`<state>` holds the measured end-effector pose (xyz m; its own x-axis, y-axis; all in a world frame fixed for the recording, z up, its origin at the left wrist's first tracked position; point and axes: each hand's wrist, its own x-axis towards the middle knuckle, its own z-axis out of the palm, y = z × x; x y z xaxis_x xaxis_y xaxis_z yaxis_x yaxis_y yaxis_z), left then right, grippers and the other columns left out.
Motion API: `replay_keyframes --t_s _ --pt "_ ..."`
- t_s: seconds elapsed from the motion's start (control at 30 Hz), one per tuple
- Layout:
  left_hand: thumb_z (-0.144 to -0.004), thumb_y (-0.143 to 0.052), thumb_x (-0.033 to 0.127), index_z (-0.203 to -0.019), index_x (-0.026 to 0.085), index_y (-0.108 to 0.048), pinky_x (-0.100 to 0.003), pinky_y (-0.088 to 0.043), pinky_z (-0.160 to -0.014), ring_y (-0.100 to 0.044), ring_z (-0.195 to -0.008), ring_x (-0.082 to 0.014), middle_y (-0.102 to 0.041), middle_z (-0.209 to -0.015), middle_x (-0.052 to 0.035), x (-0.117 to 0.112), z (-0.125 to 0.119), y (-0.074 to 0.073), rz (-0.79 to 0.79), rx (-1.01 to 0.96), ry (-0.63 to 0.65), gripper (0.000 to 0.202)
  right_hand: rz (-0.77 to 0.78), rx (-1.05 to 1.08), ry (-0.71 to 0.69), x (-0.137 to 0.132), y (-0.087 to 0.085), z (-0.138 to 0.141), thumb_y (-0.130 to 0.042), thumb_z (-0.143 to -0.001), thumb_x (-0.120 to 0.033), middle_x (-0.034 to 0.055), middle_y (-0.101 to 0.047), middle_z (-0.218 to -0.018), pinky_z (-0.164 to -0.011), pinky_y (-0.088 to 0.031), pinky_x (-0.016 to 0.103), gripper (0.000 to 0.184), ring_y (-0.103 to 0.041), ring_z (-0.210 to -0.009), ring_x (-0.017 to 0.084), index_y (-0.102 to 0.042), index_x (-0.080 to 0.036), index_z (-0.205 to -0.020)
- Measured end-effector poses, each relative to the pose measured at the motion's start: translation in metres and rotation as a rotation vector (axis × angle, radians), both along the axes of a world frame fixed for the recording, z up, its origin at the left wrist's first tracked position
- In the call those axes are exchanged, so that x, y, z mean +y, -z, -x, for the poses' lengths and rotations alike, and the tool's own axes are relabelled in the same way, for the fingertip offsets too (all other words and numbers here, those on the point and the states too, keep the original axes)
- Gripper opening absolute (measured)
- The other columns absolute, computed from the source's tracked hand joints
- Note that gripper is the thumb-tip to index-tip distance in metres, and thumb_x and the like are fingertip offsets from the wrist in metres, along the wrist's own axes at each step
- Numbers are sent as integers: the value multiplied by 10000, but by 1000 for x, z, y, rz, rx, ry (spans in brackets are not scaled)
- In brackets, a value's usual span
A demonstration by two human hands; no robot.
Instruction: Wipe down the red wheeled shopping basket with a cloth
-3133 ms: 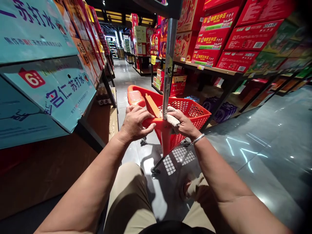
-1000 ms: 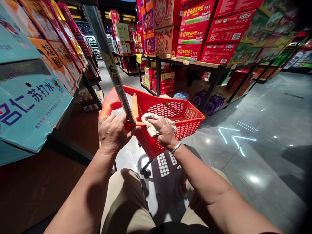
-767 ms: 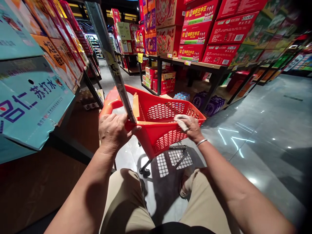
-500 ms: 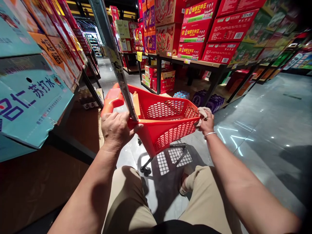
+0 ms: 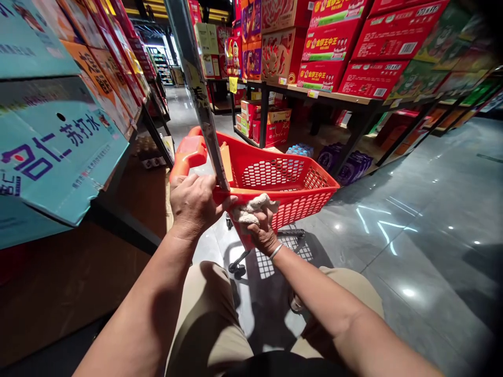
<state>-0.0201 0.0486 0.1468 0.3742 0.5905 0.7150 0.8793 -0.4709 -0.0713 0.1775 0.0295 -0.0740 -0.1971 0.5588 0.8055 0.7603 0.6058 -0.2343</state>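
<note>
A red plastic shopping cart (image 5: pixel 306 201) with mesh sides stands in front of my knees. My left hand (image 5: pixel 194 201) is closed on its near rim at the handle end, beside the cart's orange-red handle (image 5: pixel 190 152). A worn, dark metal pole (image 5: pixel 202 104) slants up from just by my left fingers; how its lower end is fixed I cannot make out. In my right hand (image 5: pixel 264 230) a crumpled beige cloth (image 5: pixel 255 207) is gripped and pressed against the cart's outer side, just below the rim and close to my left hand.
Light-blue cartons (image 5: pixel 51 141) are stacked close on the left. A shelf with red boxes (image 5: pixel 377 78) runs along the far side of the cart, with purple packs (image 5: pixel 348 162) underneath. Shiny grey floor tiles (image 5: pixel 424 225) extend to the right.
My right hand has slid the cloth left along the cart, from its far right corner to near my left hand. My left hand keeps its grip. The view has shifted slightly.
</note>
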Motion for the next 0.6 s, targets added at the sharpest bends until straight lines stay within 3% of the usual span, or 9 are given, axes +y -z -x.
replay_keyframes --t_s 0.07,0.13,0.23,0.3,0.37,0.43,0.53,0.6 --pt "-840 -616 655 -823 245 -609 -462 -367 -811 -607 -774 -303 -666 -731 -68 0 3 0 -23 40 -4 411 -25 -64 -12 0 5 -33 -617 -883 -106 7 -590 -1231 -1147 -445 472 320 -391 -1326 251 -743 -392 -956" --pt "-845 -611 678 -837 244 -619 -463 -368 -804 -598 -756 -298 -670 -737 -68 1 5 1 -42 57 -3 434 39 -79 19 -3 10 -73 -612 -893 -129 26 -615 -1186 -1122 -457 465 281 -419 -1265 254 -756 -370 -902" --pt "-850 -598 727 -859 240 -628 -465 -365 -806 -588 -751 -293 -683 -754 -66 3 5 4 -60 50 -4 488 157 -34 193 -13 18 -117 -575 -886 -145 68 -607 -1176 -1104 -460 495 270 -457 -1206 272 -766 -328 -938" --pt "-863 -570 758 -880 237 -632 -462 -363 -815 -585 -769 -288 -694 -773 -63 2 2 5 -53 52 -6 524 189 47 335 -19 24 -122 -538 -844 -124 90 -574 -1202 -1078 -473 518 320 -483 -1166 278 -752 -294 -1011" --pt "-882 -531 781 -899 228 -638 -459 -360 -823 -583 -788 -282 -704 -794 -64 1 -1 3 -28 62 -12 564 217 165 425 -22 32 -107 -524 -784 -112 114 -531 -1241 -1076 -471 557 356 -499 -1162 291 -719 -253 -1045" --pt "-892 -493 807 -919 217 -642 -460 -356 -837 -582 -805 -277 -713 -819 -67 -2 -3 1 11 72 -25 610 310 373 418 -25 39 -77 -547 -748 -122 143 -494 -1280 -1112 -440 602 342 -497 -1221 321 -683 -218 -1048" --pt "-898 -447 840 -956 210 -642 -470 -350 -871 -579 -831 -278 -722 -852 -67 -6 -3 -2 69 83 -46 662 524 823 177 -30 45 -26 -639 -798 -211 149 -505 -1327 -1116 -470 568 312 -500 -1291 325 -647 -211 -1110" --pt "-905 -446 835 -981 207 -642 -476 -351 -892 -580 -845 -280 -724 -875 -68 -7 -2 -1 75 88 -52 662 612 1027 -1 -36 46 1 -626 -917 -330 116 -582 -1259 -986 -567 484 291 -588 -1183 270 -629 -213 -1183"
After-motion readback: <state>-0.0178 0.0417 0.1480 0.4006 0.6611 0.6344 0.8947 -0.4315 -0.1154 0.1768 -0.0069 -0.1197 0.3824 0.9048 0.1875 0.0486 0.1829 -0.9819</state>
